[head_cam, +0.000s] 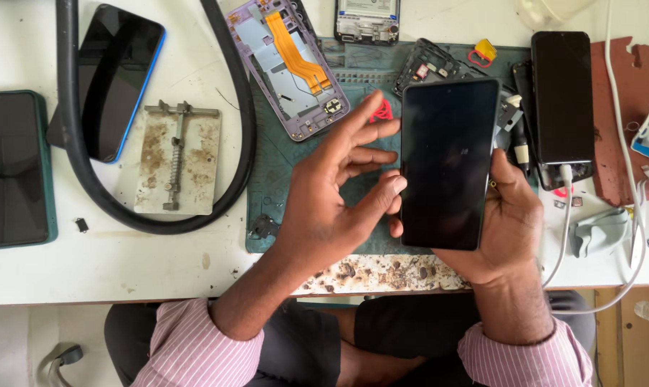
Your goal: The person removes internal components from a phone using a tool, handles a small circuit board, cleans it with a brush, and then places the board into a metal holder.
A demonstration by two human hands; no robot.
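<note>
Right hand (507, 215) grips a black phone (447, 161) from below, screen up and dark, thumb along its right edge, fingers wrapped under and out of sight. Phone sits above the near right part of the green mat (281, 172), tilted slightly, held off the surface as far as I can tell. Left hand (335, 193) is open, fingers spread and loosely curled, thumb tip touching the phone's left edge low down; the other fingers are just beside that edge, contact unclear. Both arms in pink striped sleeves (195, 351). Far on the mat: a purple phone frame (288, 68) with an orange flex cable (296, 50) (back off, internals showing), and a stripped black frame (428, 64) partly hidden behind the held phone. Red pick (382, 111) lies just left of the phone's top corner. Right of the held phone: another black phone (562, 97), screen dark, with a white cable (562, 215) plugged into its near end. Left of the mat: metal board holder (177, 158), rusty, inside a loop of black hose (73, 143). Far left: blue-edged phone (116, 79) and a green-cased phone (12, 168), both dark. Near table edge in front of the mat is pitted and rusty.
</note>
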